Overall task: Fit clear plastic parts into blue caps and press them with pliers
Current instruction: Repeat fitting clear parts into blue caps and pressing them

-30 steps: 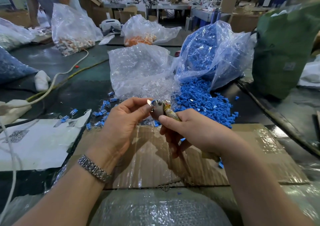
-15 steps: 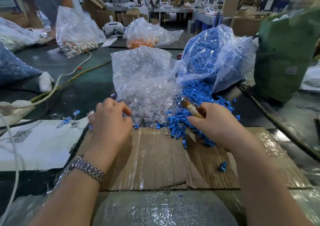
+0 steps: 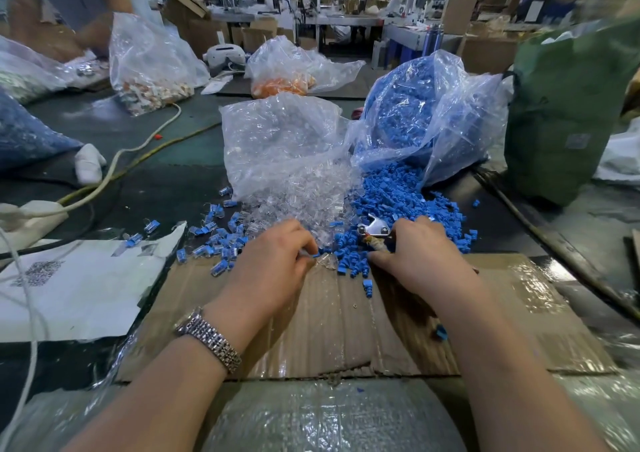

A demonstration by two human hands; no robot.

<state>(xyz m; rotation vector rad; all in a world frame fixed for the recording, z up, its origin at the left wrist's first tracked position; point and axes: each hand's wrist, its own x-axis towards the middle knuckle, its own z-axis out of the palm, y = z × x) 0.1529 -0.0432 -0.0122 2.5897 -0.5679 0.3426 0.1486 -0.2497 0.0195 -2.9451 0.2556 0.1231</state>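
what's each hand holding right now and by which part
Right hand grips the metal pliers by their wrapped handle. Left hand pinches a small blue plastic cap at its fingertips.

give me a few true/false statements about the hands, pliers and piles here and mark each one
1. The right hand holds the pliers. True.
2. The left hand rests flat and empty on the white paper. False: it is on the cardboard, fingers curled, pinching a small blue piece by the clear parts.
3. The blue caps spill from a bag to the right of the clear parts. True.
4. The watch is on the right wrist. False: it is on the left wrist.
5. The pliers head lies over the edge of the blue pile. True.
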